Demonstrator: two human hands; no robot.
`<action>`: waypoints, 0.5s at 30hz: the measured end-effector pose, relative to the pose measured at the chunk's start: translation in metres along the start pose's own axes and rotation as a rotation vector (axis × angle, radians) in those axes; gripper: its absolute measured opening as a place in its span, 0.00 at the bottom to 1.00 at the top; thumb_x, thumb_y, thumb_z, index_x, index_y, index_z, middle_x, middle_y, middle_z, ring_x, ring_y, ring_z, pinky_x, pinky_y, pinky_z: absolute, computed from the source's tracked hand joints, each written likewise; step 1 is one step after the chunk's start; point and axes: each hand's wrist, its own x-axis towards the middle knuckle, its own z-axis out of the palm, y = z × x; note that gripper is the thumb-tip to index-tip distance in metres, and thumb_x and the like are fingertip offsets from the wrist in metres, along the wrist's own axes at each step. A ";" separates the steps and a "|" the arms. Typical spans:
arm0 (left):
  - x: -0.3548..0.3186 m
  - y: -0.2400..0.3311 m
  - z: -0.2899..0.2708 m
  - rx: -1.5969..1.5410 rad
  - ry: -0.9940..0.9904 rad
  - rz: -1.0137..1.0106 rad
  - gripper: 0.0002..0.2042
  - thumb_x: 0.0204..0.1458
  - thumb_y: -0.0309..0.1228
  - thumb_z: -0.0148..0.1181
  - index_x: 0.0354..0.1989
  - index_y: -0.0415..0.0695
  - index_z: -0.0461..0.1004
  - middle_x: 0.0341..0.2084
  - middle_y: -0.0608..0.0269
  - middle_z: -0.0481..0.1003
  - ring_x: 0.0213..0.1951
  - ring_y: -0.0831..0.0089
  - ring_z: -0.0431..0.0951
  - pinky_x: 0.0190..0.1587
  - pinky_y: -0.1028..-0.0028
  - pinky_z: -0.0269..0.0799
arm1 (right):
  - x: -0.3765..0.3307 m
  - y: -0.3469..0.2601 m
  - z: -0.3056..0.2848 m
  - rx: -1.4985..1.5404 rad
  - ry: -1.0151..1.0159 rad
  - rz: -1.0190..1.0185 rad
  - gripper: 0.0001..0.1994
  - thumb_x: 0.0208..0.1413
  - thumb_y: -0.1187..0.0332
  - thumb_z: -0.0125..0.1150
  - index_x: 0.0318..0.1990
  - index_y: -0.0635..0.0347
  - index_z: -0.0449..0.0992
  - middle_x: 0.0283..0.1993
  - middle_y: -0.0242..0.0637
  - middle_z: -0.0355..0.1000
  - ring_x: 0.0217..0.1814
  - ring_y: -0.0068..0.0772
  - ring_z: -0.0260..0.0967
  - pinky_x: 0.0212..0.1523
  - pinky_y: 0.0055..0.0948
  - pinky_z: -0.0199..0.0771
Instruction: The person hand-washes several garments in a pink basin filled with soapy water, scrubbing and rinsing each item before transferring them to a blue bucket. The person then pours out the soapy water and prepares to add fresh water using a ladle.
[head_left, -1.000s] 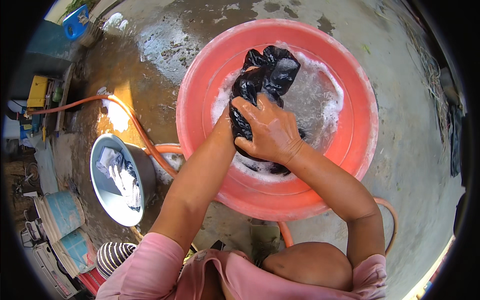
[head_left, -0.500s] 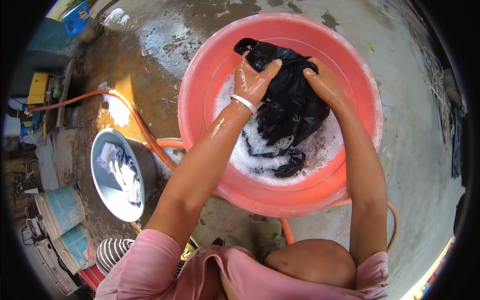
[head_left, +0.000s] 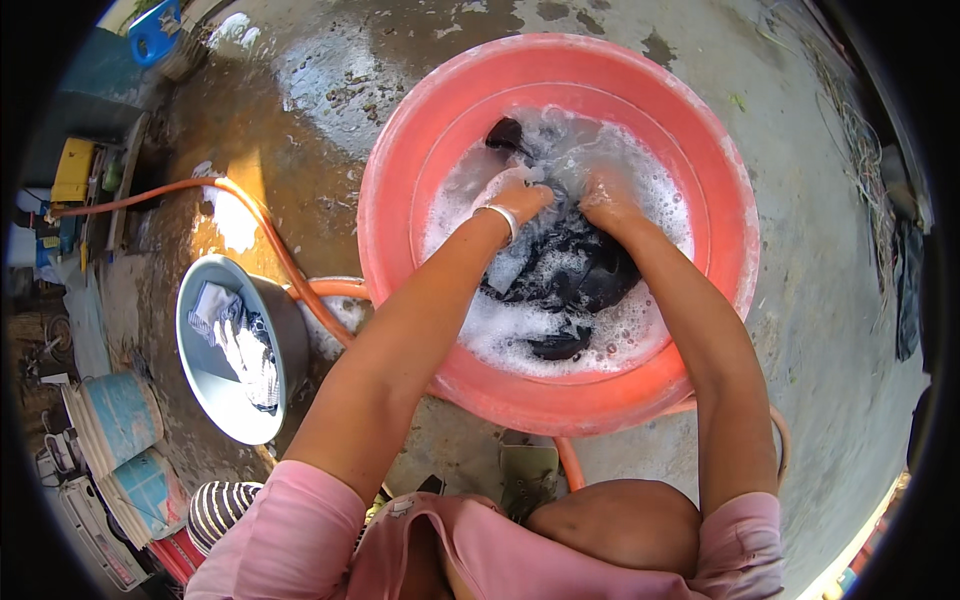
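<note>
A wet black garment lies partly sunk in foamy water inside a big red-pink tub. My left hand, with a white band at the wrist, is closed on the cloth at the water's surface, suds over its back. Beside it, my right hand is dipped into the water with its fingers curled at the garment; foam and splashing partly hide them. One dark piece of the cloth pokes up near the far side, and another shows in the suds at the near side.
Left of the tub stands a grey basin with striped clothes in it. An orange hose runs across the wet floor and past the tub. Stacked buckets are at the lower left, a blue plastic container at the far left.
Both hands have gone down, pushing the black garment from above the suds into the water. Water now splashes around them, and foam covers part of the cloth.
</note>
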 end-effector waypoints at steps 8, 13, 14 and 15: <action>-0.053 0.048 -0.040 -1.516 -0.482 0.046 0.23 0.50 0.49 0.59 0.48 0.45 0.72 0.45 0.58 0.73 0.42 0.60 0.75 0.48 0.59 0.71 | -0.120 -0.139 -0.044 0.375 0.475 -0.510 0.33 0.36 0.72 0.63 0.58 0.49 0.66 0.49 0.56 0.61 0.48 0.56 0.63 0.48 0.43 0.70; -0.049 0.052 -0.038 -1.435 -0.388 0.203 0.19 0.52 0.45 0.58 0.45 0.43 0.73 0.41 0.58 0.74 0.39 0.61 0.76 0.45 0.61 0.73 | -0.103 -0.124 -0.034 0.243 0.762 -0.591 0.31 0.31 0.57 0.69 0.50 0.48 0.70 0.42 0.42 0.63 0.41 0.42 0.64 0.32 0.37 0.74; -0.042 0.052 -0.035 -1.421 -0.355 0.202 0.18 0.52 0.44 0.57 0.45 0.43 0.73 0.40 0.58 0.75 0.38 0.62 0.76 0.45 0.62 0.74 | -0.090 -0.115 -0.034 0.184 0.852 -0.632 0.27 0.31 0.55 0.69 0.45 0.47 0.73 0.38 0.37 0.64 0.35 0.40 0.66 0.25 0.34 0.73; -0.041 0.049 -0.036 -1.403 -0.304 0.198 0.18 0.53 0.43 0.57 0.44 0.43 0.73 0.40 0.58 0.75 0.38 0.62 0.77 0.44 0.62 0.74 | -0.081 -0.109 -0.040 0.169 0.868 -0.639 0.24 0.31 0.54 0.69 0.41 0.46 0.73 0.37 0.36 0.64 0.32 0.38 0.67 0.24 0.34 0.72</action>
